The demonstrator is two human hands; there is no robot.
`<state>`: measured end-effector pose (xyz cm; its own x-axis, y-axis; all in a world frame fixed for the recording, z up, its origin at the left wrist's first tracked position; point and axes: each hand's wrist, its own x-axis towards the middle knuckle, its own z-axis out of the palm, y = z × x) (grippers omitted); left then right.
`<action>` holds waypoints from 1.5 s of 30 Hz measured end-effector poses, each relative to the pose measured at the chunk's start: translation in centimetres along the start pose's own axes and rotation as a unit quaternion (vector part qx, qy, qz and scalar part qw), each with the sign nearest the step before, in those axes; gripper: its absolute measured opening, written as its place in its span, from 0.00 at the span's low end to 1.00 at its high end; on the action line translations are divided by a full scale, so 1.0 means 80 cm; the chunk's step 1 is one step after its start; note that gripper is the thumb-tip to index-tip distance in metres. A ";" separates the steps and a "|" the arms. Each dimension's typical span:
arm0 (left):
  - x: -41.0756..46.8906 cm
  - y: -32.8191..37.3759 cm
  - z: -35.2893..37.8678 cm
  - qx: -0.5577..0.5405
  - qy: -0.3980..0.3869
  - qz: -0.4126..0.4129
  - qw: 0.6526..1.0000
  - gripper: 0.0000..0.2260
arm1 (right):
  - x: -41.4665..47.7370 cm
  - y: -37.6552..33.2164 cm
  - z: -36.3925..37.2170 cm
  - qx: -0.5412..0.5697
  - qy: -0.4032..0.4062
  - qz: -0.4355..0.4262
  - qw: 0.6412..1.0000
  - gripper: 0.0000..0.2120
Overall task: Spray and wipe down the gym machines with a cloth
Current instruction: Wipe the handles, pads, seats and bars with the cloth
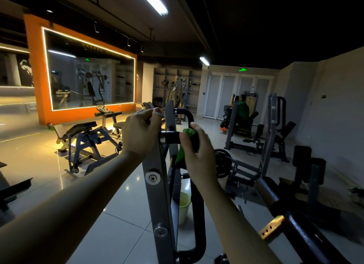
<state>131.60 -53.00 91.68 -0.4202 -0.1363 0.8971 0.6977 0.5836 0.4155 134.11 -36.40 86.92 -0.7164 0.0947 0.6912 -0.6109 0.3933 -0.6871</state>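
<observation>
Ahead of us a large mirror [90, 80] sits inside its orange frame [36, 67], strip-lit along the edge. We see open shelves [163, 80] beside tall pale doors [226, 94] under a green exit sign [243, 69]. A pale green bucket [184, 206] stands on the glossy tiled floor [122, 214].

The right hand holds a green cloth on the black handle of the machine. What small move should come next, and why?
Probably slide the right hand with the green cloth leftwards along the black cylindrical handle grip, towards its silver end cap. That stretch lies bare beside the cloth, and the left hand grips the grey metal frame bar, which steadies the machine.
</observation>
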 end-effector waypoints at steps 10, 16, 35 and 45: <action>0.002 -0.004 -0.002 0.017 -0.006 -0.001 1.000 0.23 | 0.035 -0.020 -0.009 0.101 0.013 0.186 0.977 0.17; -0.007 0.010 -0.004 0.029 -0.024 0.000 0.999 0.19 | -0.007 -0.012 -0.021 0.073 0.179 0.168 0.967 0.11; -0.036 0.011 -0.010 0.117 -0.043 0.001 0.992 0.17 | 0.039 -0.034 -0.014 0.101 -0.004 0.276 0.956 0.16; -0.140 0.048 -0.050 0.198 -0.125 0.099 0.967 0.29 | -0.040 0.004 -0.053 -0.143 0.115 0.010 0.983 0.19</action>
<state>141.30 -52.47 83.82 -0.4633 0.1783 0.8681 0.5233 0.8456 0.1056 137.65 -32.73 85.46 -0.6128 0.2964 0.7325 -0.4543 0.6263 -0.6335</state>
